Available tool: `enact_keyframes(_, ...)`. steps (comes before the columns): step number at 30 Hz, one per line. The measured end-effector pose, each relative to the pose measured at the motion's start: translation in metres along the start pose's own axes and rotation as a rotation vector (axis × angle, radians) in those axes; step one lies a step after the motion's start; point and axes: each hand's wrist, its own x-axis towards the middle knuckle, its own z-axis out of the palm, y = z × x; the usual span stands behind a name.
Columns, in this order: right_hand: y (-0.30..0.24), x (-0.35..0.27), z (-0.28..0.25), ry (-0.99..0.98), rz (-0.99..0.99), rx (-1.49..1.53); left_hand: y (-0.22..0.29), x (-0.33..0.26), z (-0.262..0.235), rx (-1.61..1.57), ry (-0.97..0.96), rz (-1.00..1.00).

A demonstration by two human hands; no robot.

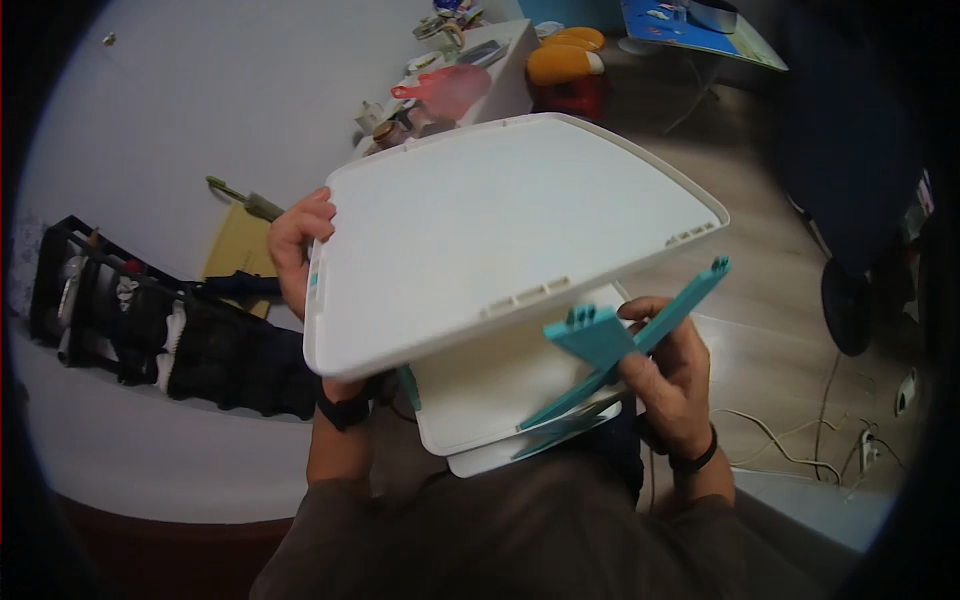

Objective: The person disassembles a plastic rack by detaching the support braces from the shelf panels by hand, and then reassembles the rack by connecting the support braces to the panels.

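A large white plastic panel [520, 230] with a raised rim is tilted in front of me, slots along its near and right edges. My left hand [303, 245] is closed round its left edge, fingertips over the rim. At the lower right, my right hand [672, 375] grips a teal X-shaped plastic bracket [600, 340], thumb and fingers on its crossing. The bracket's two pegged upper ends stand close to the panel's near edge, apart from the slots. Beneath are more white panels [480, 405], which the bracket's lower arm meets. The large panel hides part of them.
Left, a black shoe rack [170, 320] stands by the wall beside a yellow board [235, 250] and umbrella. Beyond the panel is a cluttered white cabinet [512, 75]. A blue-topped folding table [690, 30] stands far right; cables [790, 450] lie on the floor at right.
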Motion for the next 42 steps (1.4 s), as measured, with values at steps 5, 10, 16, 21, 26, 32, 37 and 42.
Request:
enact_keyframes(5,-0.008,0.045,0.006,-0.123,0.042,0.155,0.011,-0.001,0.003,-0.002,0.026,-0.195)
enact_keyframes(10,0.001,0.083,0.024,-0.357,0.11,0.015,0.015,-0.03,-0.03,0.085,0.101,-0.382)
enact_keyframes(16,-0.021,0.147,0.055,-0.633,-0.033,-0.028,0.048,-0.032,-0.063,0.146,0.097,-0.729)
enact_keyframes(21,-0.029,0.182,0.051,-0.831,-0.097,-0.302,0.093,-0.062,-0.07,0.299,-0.279,-0.818)
enact_keyframes(26,-0.025,0.163,0.054,-1.158,-0.089,-0.714,0.126,-0.086,-0.075,0.231,-0.668,-0.876)
enact_keyframes(32,-0.003,0.149,0.09,-1.278,-0.197,-0.597,0.093,-0.073,-0.145,-0.212,-0.957,-1.432)
enact_keyframes(37,0.009,0.145,0.117,-1.369,-0.101,-0.645,-0.004,-0.059,-0.134,-0.225,-0.435,-1.06)
enact_keyframes(42,0.006,0.145,0.131,-1.357,-0.092,-0.715,-0.056,-0.057,-0.06,-0.765,-0.27,-0.943)
